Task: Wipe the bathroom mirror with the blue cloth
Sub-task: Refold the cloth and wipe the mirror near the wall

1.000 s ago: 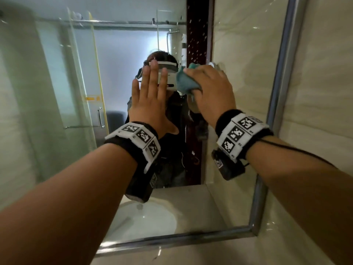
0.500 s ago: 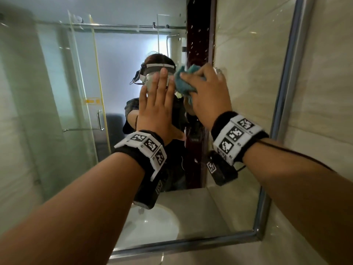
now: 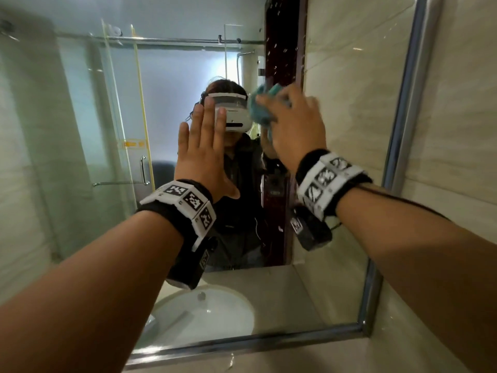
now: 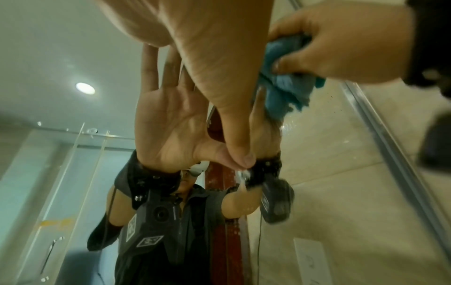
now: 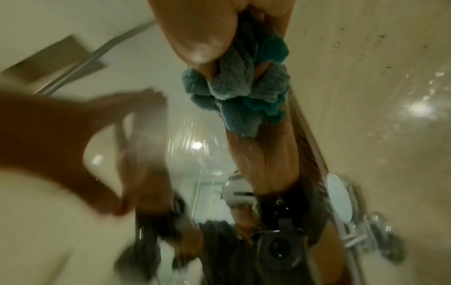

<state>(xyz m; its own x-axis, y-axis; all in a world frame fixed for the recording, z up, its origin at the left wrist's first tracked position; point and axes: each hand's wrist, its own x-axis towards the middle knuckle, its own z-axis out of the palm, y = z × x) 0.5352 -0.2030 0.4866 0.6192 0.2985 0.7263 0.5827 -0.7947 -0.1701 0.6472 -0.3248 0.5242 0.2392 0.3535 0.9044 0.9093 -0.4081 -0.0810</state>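
Up against the mirror [image 3: 80,146], both hands are raised side by side. The left hand [image 3: 204,154] lies flat on the glass with its fingers straight and together, thumb spread toward the right; the left wrist view shows the palm meeting its own reflection. The right hand [image 3: 293,130] is curled round the blue cloth [image 3: 259,109], which is bunched into a wad and pressed to the glass just beside the left hand's fingertips. In the right wrist view the cloth [image 5: 244,100] bulges out below the thumb, folds crumpled, touching its reflection. That view is blurred.

Small droplets and specks dot the glass above and to the right of the cloth. The mirror has a metal frame [image 3: 403,109] along its right and lower edges, set in a pale tiled wall [image 3: 457,130]. Reflected in the glass are a glass shower door [image 3: 118,130], a white sink [image 3: 204,316] set in a counter [image 3: 282,292], and the person wearing a headset. Black bands with white printed markers wrap both wrists.
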